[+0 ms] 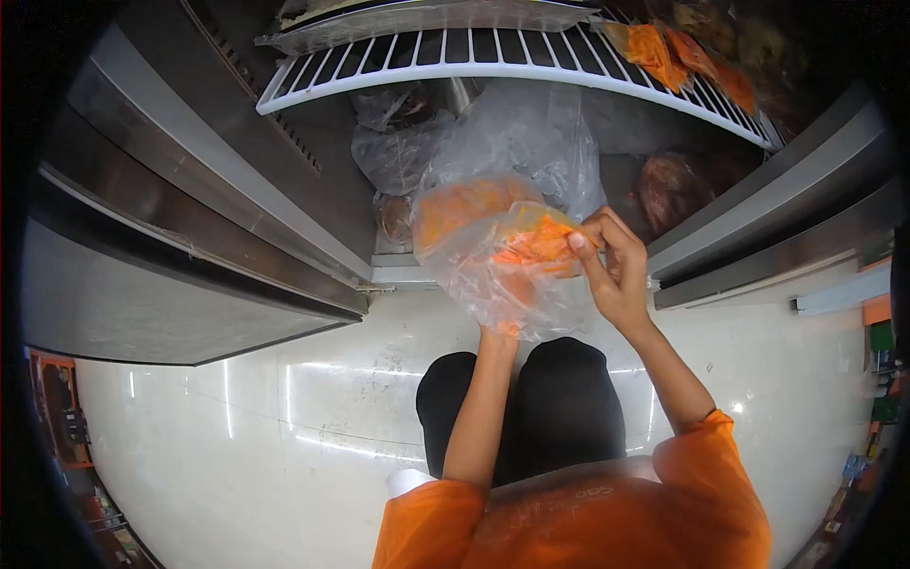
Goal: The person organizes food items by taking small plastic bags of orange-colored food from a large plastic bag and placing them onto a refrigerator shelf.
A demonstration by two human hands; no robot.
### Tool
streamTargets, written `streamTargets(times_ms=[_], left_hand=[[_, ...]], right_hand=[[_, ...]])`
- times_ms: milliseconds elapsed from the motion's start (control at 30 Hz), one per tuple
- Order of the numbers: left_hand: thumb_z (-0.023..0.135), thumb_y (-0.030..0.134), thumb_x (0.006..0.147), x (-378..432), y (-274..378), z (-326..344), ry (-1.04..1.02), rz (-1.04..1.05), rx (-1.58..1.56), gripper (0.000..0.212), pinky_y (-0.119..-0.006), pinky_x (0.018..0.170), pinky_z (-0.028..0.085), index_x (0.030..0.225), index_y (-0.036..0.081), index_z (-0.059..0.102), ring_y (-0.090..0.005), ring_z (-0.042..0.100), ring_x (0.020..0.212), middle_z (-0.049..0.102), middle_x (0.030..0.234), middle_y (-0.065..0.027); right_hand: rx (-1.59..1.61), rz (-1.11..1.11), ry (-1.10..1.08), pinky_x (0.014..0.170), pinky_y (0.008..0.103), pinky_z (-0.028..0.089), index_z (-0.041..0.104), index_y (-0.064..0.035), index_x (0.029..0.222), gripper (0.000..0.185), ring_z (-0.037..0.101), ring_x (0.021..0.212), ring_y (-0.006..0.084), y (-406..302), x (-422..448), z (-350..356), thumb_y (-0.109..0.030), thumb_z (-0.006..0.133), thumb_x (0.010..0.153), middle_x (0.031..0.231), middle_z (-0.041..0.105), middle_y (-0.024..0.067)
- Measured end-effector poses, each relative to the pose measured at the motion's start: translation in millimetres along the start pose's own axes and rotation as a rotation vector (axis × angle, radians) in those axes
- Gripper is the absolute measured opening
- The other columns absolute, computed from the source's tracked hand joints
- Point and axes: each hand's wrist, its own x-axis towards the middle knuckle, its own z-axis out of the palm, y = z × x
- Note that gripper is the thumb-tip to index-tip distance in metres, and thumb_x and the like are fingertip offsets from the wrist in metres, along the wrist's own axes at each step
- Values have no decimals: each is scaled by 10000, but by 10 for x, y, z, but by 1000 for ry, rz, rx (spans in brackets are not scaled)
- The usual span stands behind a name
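My right hand (615, 267) pinches the upper right edge of a small bag with orange contents (540, 242) between thumb and fingers. Most of my left hand (506, 328) is hidden under or inside a crumpled clear plastic bag (469, 274), so its grip cannot be told. The clear bag hangs around the small orange one. Just behind it, a larger clear bag with orange-yellow contents (462, 206) lies at the front of the cabinet's bottom compartment.
A white wire shelf (441, 71) crosses above my hands, bearing a wrapped tray (426, 25) and orange packets (654, 57). Clear bags (512, 135) and a dark reddish bag (672, 192) lie below it. A steel door (178, 284) stands ajar at left; the frame (775, 206) is at right.
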Motion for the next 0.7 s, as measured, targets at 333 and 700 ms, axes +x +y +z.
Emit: streamTargets(times_ms=[333, 700], left_hand=[[364, 542, 837, -134, 111, 226, -60, -11, -376, 569, -430, 843, 418, 1154, 78, 452, -287, 490, 975, 511, 1088, -127], [378, 479, 836, -162, 61, 335, -95, -148, -437, 526, -512, 662, 455, 1109, 40, 474, -331, 518, 819, 527, 1045, -152]], right_hand=[[341, 71, 545, 480, 161, 348, 502, -48, 795, 147, 416, 556, 18, -139, 88, 49, -155, 496, 896, 669, 436, -31], [502, 245, 626, 601, 171, 405, 518, -38, 824, 127, 489, 667, 48, -191, 335, -356, -150, 525, 884, 755, 520, -12]])
